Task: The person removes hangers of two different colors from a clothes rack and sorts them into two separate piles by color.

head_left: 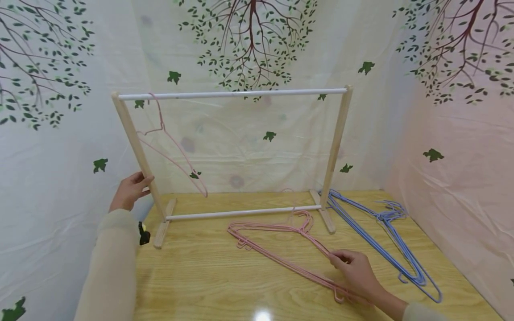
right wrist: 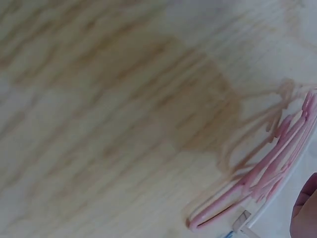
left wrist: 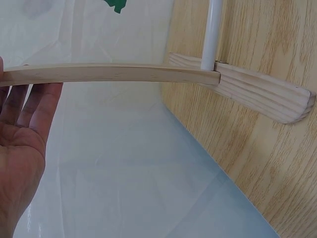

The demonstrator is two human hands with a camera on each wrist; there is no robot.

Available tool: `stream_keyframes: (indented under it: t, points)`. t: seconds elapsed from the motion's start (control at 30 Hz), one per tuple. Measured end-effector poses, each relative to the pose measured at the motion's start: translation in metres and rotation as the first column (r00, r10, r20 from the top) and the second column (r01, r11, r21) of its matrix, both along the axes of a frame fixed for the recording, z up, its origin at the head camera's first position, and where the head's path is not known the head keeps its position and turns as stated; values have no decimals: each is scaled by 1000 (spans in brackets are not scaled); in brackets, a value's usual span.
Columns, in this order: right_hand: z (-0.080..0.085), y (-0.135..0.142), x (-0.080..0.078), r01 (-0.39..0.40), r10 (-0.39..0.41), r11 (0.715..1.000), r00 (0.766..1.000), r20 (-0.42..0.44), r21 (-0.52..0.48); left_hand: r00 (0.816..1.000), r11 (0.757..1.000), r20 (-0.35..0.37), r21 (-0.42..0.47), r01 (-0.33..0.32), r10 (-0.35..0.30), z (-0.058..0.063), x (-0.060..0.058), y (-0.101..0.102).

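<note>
My left hand (head_left: 130, 191) grips the left wooden post (head_left: 134, 138) of a small clothes rack, low on its outer side. In the left wrist view the fingers (left wrist: 42, 106) lie behind that post, and only a bit of the thumb shows. My right hand (head_left: 357, 272) pinches the shoulder of pink hangers (head_left: 270, 227), which lie together on the table before the rack; how many it holds I cannot tell. One pink clothes hanger (head_left: 184, 154) hangs from the white top rail (head_left: 233, 94) near its left end. The right wrist view is blurred, with pink hangers (right wrist: 265, 161) beside the hand.
Several blue hangers (head_left: 387, 217) lie in a pile on the right of the wooden table (head_left: 209, 276). The rack's lower white rail (head_left: 241, 213) and wooden feet (head_left: 163, 229) stand behind the pink hangers. Leaf-printed sheets (head_left: 225, 49) enclose the table. A small black object (head_left: 143, 234) is at its left edge.
</note>
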State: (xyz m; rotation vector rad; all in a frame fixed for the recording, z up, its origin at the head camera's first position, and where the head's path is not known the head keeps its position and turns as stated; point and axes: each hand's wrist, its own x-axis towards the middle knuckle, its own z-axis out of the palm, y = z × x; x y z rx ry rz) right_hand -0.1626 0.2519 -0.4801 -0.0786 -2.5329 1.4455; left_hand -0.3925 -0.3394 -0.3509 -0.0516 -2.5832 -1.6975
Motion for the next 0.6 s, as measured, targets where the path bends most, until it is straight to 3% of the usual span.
stream_keyframes:
  t: [0.13,0.47,0.6]
  points:
    - [-4,2,-1,41,-42,999,999,16,22,1000,1000,1,7,-3,3,-1,1,0]
    - [-13,20,-9,113,-108,983,993,-37,144,1000,1000,-7,27,4,-4,-2,3,0]
    - [-12,24,-13,132,-126,980,991,-46,151,1000,999,-7,32,-5,6,-2,3,1]
